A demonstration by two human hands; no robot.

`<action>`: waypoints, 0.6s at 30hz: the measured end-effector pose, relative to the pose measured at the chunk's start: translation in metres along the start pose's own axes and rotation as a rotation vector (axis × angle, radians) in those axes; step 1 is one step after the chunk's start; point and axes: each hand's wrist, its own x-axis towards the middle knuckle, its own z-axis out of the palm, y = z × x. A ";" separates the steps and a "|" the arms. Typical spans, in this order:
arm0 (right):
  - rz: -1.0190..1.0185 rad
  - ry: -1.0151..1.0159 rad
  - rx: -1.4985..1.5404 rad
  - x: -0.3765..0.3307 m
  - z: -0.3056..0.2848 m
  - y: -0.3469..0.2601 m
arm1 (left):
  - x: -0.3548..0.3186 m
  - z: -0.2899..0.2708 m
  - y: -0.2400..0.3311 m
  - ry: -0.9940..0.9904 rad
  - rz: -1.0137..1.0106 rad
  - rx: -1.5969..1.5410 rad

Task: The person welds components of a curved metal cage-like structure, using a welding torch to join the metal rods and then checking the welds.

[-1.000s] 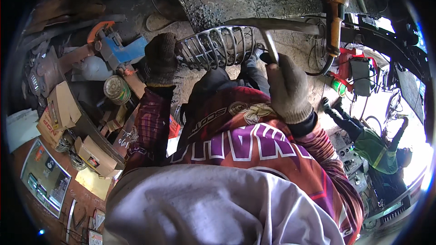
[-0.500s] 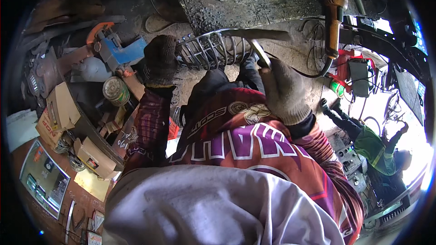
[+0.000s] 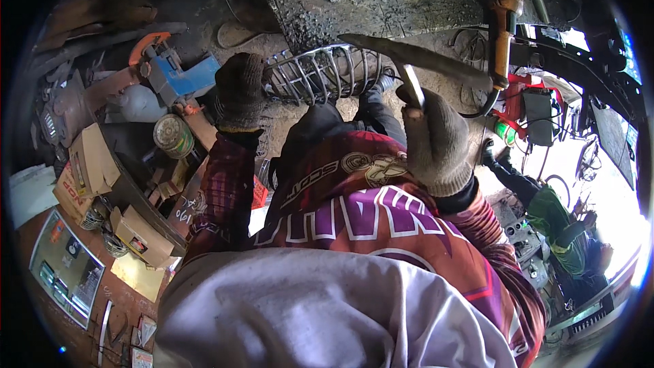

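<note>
Left hand [image 3: 238, 90] stays clamped on wire guard [image 3: 320, 73]; right hand [image 3: 436, 140] grips metal rod [image 3: 412, 85], now raised nearer the guard; contact imminent

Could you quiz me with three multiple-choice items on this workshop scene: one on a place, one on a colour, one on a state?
1. Where is the left hand?
A. On the left end of the wire grille
B. On the round tin
C. In a cardboard box

2. What colour is the glove on the right hand?
A. Blue
B. Light grey
C. Red

3. How is the slim metal tool held?
A. Lying loose on the ground
B. Gripped in the right hand
C. Held by both hands

Answers: 1 A, the dark glove sits against the grille's end. 2 B, the knit is pale grey. 3 B, it rises from that fist.
</note>
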 end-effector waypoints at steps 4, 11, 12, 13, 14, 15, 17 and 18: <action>0.002 -0.075 -0.201 -0.004 0.009 0.018 | 0.007 0.006 0.002 0.042 -0.078 -0.129; -0.030 0.002 -0.149 -0.006 0.005 0.009 | -0.001 0.004 0.003 0.065 -0.225 -0.310; 0.006 -0.025 -0.218 -0.006 0.006 0.009 | -0.002 0.005 0.000 0.058 -0.279 -0.383; 0.001 -0.117 -0.213 -0.004 0.008 0.015 | 0.001 0.008 -0.004 0.123 -0.041 -0.163; 0.002 -0.114 -0.215 -0.004 0.007 0.015 | 0.003 0.010 -0.007 0.188 0.197 0.060; 0.000 -0.056 -0.190 -0.003 0.006 0.011 | 0.003 0.010 -0.009 0.188 0.199 0.057; -0.049 0.038 -0.085 -0.002 0.005 0.007 | 0.001 0.008 -0.011 0.058 0.069 -0.061; -0.049 0.038 -0.086 -0.003 0.004 0.006 | 0.000 0.009 -0.011 0.058 0.069 -0.062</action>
